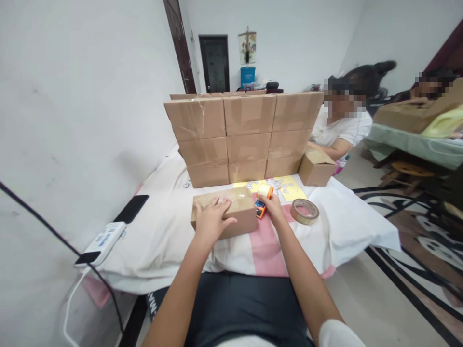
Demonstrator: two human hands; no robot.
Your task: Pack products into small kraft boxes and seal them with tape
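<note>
A small cardboard box [237, 217] lies on the cloth-covered table in front of me. My left hand [213, 214] rests on its top and near edge, fingers spread. In my right hand [272, 205], fingers wrapped round it, is an orange and blue tape dispenser [261, 205] with a pale roll of tape. The dispenser sits at the right end of the box; whether its tape touches the box I cannot tell. A loose roll of brown tape [306, 211] lies on the cloth to the right of my right hand.
Stacked cardboard boxes [249, 135] form a wall behind the box. Another box [317, 166] stands at the right, beside a person in a white shirt [349, 127]. A black phone [131, 208] and a white power strip [103, 243] with a cable lie at the left.
</note>
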